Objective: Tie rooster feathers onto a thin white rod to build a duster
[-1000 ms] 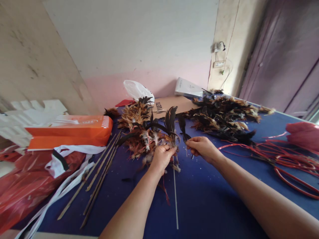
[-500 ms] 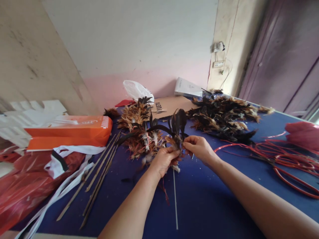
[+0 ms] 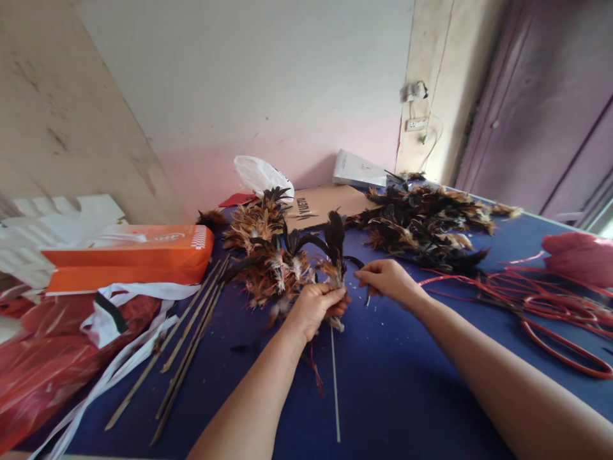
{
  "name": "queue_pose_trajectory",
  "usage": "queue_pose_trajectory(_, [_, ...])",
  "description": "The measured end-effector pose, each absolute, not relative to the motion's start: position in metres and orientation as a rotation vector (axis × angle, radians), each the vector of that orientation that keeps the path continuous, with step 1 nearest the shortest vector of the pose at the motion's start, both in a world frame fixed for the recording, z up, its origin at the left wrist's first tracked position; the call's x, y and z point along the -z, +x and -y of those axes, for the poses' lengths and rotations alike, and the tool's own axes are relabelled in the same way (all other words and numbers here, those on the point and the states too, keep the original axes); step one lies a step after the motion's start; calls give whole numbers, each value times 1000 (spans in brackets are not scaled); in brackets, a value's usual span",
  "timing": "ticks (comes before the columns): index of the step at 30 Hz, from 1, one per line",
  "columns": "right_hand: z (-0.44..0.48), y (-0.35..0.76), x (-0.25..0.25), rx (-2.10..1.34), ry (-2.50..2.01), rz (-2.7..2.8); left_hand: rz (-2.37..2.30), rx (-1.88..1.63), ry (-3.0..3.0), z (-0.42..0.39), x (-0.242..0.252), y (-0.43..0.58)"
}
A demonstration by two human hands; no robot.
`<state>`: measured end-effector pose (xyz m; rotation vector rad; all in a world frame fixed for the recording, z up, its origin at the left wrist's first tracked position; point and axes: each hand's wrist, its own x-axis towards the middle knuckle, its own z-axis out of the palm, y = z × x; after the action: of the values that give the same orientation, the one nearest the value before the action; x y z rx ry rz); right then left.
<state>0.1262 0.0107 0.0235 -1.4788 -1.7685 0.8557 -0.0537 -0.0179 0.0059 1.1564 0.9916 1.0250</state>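
The left hand (image 3: 316,305) is closed around the base of a feather bunch (image 3: 292,265) on a thin stick (image 3: 334,377), feathers fanning away above it; the right hand (image 3: 389,280), just beside, pinches what seems a single dark feather (image 3: 355,262) over the blue table (image 3: 393,383).

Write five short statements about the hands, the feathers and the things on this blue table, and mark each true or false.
1. The left hand grips a bunch of brown and black feathers. True.
2. The right hand lies flat and open on the blue table top. False: its fingers are closed, pinching a thin dark feather.
3. A flat orange carton lies at the left of the table. True.
4. The thin wooden sticks stand upright in a jar. False: they lie flat on the table.
5. The red loops of cord lie to the right of the hands. True.
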Motion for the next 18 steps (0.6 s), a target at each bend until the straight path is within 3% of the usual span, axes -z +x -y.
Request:
queue_pose_trajectory(3, [-17, 139, -19, -266, -1846, 1913, -1001, -1047, 1131, 17, -6, -54])
queue_pose_trajectory(5, [-17, 139, -14, -95, -1983, 2003, -1009, -1056, 1110, 17, -6, -54])
queue_pose_trajectory(18, [-14, 140, -23, 47, -2140, 2199, -1019, -1055, 1115, 17, -6, -54])
